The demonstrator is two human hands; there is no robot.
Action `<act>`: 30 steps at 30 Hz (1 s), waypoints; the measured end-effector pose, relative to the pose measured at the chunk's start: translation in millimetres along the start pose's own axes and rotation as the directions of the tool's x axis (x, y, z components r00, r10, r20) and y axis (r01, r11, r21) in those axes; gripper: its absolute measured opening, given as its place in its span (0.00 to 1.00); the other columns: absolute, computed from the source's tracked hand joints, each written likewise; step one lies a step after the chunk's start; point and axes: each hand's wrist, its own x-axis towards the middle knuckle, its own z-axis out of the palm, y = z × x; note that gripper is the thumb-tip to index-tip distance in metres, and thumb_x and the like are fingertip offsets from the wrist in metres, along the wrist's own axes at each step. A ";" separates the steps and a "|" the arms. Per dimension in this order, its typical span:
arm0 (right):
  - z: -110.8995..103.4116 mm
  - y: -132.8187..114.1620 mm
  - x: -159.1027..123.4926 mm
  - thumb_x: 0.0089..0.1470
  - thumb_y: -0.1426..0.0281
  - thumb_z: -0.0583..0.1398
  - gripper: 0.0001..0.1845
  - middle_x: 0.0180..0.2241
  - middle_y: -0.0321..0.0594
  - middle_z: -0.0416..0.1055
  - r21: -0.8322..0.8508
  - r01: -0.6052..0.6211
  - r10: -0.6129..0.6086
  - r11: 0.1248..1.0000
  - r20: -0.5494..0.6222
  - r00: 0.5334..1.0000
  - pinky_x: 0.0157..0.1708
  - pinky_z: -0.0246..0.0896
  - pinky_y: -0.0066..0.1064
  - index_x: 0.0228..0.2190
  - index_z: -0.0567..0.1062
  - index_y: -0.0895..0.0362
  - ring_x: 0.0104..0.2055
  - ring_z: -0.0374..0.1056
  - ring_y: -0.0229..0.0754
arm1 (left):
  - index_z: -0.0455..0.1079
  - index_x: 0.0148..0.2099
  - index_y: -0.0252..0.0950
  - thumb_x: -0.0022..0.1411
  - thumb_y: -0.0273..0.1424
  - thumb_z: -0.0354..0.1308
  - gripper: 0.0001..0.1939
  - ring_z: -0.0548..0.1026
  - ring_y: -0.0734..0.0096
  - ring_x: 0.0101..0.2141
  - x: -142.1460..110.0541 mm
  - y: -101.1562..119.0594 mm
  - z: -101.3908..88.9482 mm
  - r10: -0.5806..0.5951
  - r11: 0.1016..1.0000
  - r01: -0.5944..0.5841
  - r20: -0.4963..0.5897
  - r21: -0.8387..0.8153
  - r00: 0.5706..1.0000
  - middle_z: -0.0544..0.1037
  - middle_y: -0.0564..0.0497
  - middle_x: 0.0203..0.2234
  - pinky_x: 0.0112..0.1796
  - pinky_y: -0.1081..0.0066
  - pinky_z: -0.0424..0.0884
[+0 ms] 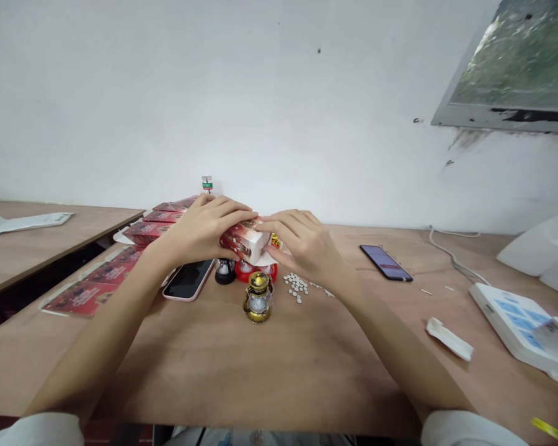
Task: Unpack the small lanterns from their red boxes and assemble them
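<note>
Between both hands, above the table, is a small red printed carton [239, 240] with a white end facing right. My left hand [207, 226] is closed around its left part, thumb below and fingers over the top. My right hand [307, 246] pinches the white end flap. Just beneath the carton stand a black mini lantern [224, 272] and red mini lanterns [245, 271], partly hidden by it. Closer to me, a gold mini lantern [258, 302] stands upright. Small white round pieces [296, 285] lie scattered below my right hand.
Flattened red cartons [81, 298] and formed red cartons [145, 231] line the left. A pink-edged phone [188, 280] lies beside my left wrist. To the right are another phone [387, 263], a white paper strip [450, 339] and a white power strip [516, 322] with a cable.
</note>
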 end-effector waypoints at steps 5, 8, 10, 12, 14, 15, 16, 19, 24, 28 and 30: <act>-5.5 -1.9 0.1 0.51 0.75 0.55 0.13 0.40 0.39 0.75 0.056 0.054 -0.052 0.997 -0.039 0.998 0.47 0.59 0.46 0.38 0.73 0.52 0.44 0.68 0.46 | 0.63 0.55 0.42 0.51 0.45 0.61 0.30 0.70 0.58 0.48 -0.8 2.4 -3.6 -0.023 0.997 0.024 0.024 -0.078 0.999 0.74 0.45 0.49 0.45 0.63 0.56; -16.6 -4.6 -2.1 0.51 0.75 0.53 0.15 0.35 0.36 0.76 0.124 0.145 -0.144 0.982 -0.016 0.989 0.45 0.62 0.43 0.38 0.74 0.50 0.40 0.70 0.43 | 0.65 0.53 0.43 0.53 0.44 0.61 0.26 0.72 0.61 0.45 -2.0 7.7 -5.6 0.020 0.989 -0.011 0.062 -0.148 0.998 0.76 0.48 0.46 0.45 0.64 0.56; -25.4 -5.9 -3.4 0.52 0.76 0.52 0.16 0.32 0.34 0.76 0.178 0.189 -0.189 0.966 -0.017 0.982 0.40 0.65 0.39 0.38 0.74 0.50 0.37 0.71 0.40 | 0.66 0.52 0.44 0.54 0.43 0.60 0.23 0.72 0.63 0.45 -2.3 12.1 -7.4 0.060 0.985 -0.048 0.068 -0.167 0.996 0.76 0.50 0.45 0.45 0.66 0.57; -33.4 -5.8 -3.9 0.54 0.76 0.51 0.16 0.31 0.34 0.76 0.230 0.199 -0.194 0.953 -0.042 0.980 0.37 0.66 0.35 0.40 0.73 0.52 0.35 0.72 0.38 | 0.67 0.51 0.43 0.57 0.40 0.58 0.20 0.72 0.65 0.44 -2.1 15.1 -10.4 0.078 0.986 -0.068 0.057 -0.155 0.995 0.77 0.50 0.44 0.44 0.66 0.58; -40.3 -4.1 -3.8 0.56 0.75 0.51 0.14 0.33 0.36 0.77 0.264 0.181 -0.166 0.947 -0.076 0.983 0.37 0.67 0.34 0.41 0.72 0.54 0.35 0.72 0.38 | 0.70 0.47 0.42 0.61 0.36 0.54 0.13 0.74 0.69 0.40 -2.6 14.3 -14.8 0.070 0.992 -0.067 0.024 -0.110 0.997 0.79 0.52 0.40 0.44 0.67 0.59; -43.6 -2.7 -3.8 0.56 0.75 0.52 0.13 0.35 0.38 0.77 0.273 0.168 -0.148 0.947 -0.095 0.984 0.37 0.67 0.34 0.42 0.72 0.55 0.36 0.72 0.38 | 0.72 0.43 0.42 0.62 0.34 0.52 0.10 0.74 0.71 0.36 -3.8 12.0 -17.6 0.059 0.995 -0.061 -0.016 -0.075 0.998 0.80 0.54 0.36 0.43 0.67 0.60; -46.9 -1.1 -3.9 0.56 0.74 0.53 0.13 0.36 0.39 0.77 0.273 0.155 -0.128 0.949 -0.113 0.985 0.38 0.67 0.34 0.43 0.71 0.55 0.38 0.73 0.39 | 0.73 0.39 0.42 0.63 0.32 0.50 0.10 0.73 0.73 0.33 -6.0 8.6 -20.7 0.045 0.998 -0.047 -0.069 -0.034 0.997 0.80 0.55 0.31 0.42 0.68 0.61; -57.1 3.4 -5.9 0.56 0.75 0.54 0.15 0.37 0.39 0.76 0.239 0.107 -0.070 0.965 -0.159 0.985 0.39 0.67 0.35 0.45 0.70 0.54 0.40 0.73 0.40 | 0.74 0.32 0.42 0.63 0.31 0.47 0.14 0.69 0.76 0.27 -21.5 -6.7 -32.1 -0.001 0.996 0.021 -0.213 0.091 0.977 0.79 0.58 0.23 0.39 0.71 0.62; -69.7 6.0 -9.9 0.55 0.76 0.56 0.17 0.34 0.37 0.76 0.144 0.079 -0.043 0.986 -0.238 0.970 0.37 0.67 0.35 0.46 0.70 0.52 0.38 0.73 0.40 | 0.71 0.46 0.36 0.64 0.43 0.41 0.22 0.69 0.75 0.37 -78.7 -34.5 -50.8 -0.193 0.950 0.209 -0.088 0.233 0.977 0.78 0.51 0.38 0.47 0.68 0.57; -71.4 5.1 -10.1 0.54 0.75 0.56 0.17 0.35 0.37 0.76 0.096 0.106 -0.077 0.990 -0.270 0.960 0.37 0.67 0.36 0.46 0.70 0.51 0.38 0.73 0.42 | 0.68 0.50 0.31 0.61 0.56 0.33 0.38 0.69 0.68 0.39 -127.0 -54.3 -48.8 -0.495 0.837 0.432 0.128 0.337 0.859 0.76 0.46 0.39 0.47 0.65 0.56; -70.6 4.4 -9.9 0.55 0.75 0.56 0.16 0.35 0.38 0.76 0.079 0.131 -0.104 0.988 -0.282 0.954 0.37 0.67 0.37 0.46 0.70 0.51 0.38 0.73 0.43 | 0.65 0.53 0.30 0.59 0.57 0.39 0.38 0.70 0.65 0.38 -141.4 -62.8 -40.8 -0.592 0.783 0.469 0.256 0.409 0.765 0.75 0.45 0.37 0.46 0.64 0.58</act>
